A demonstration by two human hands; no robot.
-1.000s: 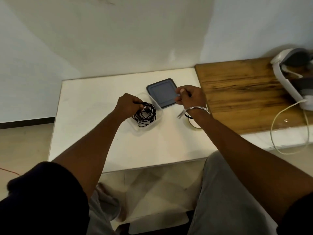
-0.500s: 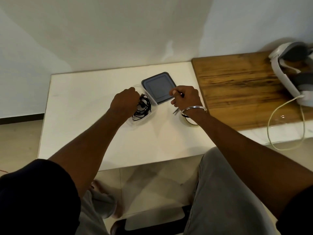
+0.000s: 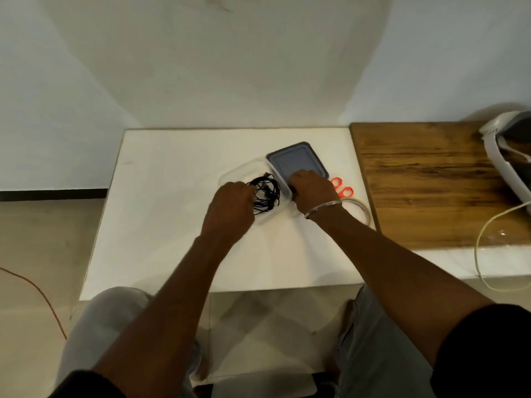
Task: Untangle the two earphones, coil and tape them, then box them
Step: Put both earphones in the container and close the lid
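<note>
Work surface: a white table set against a plain pale wall. All positions below are given relative to the clear plastic box on the table.

- Earphones: a black tangled bundle lying inside the box, towards its right half. The two sets cannot be told apart.
- Grey lid: flat on the table, touching the box's right side.
- Orange-handled scissors and tape roll: right of the box, beyond the lid.
- Left hand: reaches into the box from its near-left side, fingers curled round the left edge of the bundle.
- Right hand: lies over the lid's near corner, just right of the box. Whether it grips the lid cannot be determined; the fingertips are hidden.

Handling assessment: the cable is probably very light, limp and springy, with no stiffness to hold a shape. Loops are likely to snag on each other. Take hold at a plug or earbud, not mid-cable, and draw gently; hard pulling may tighten knots or strain the thin wire. The box is probably light and may slide.
</note>
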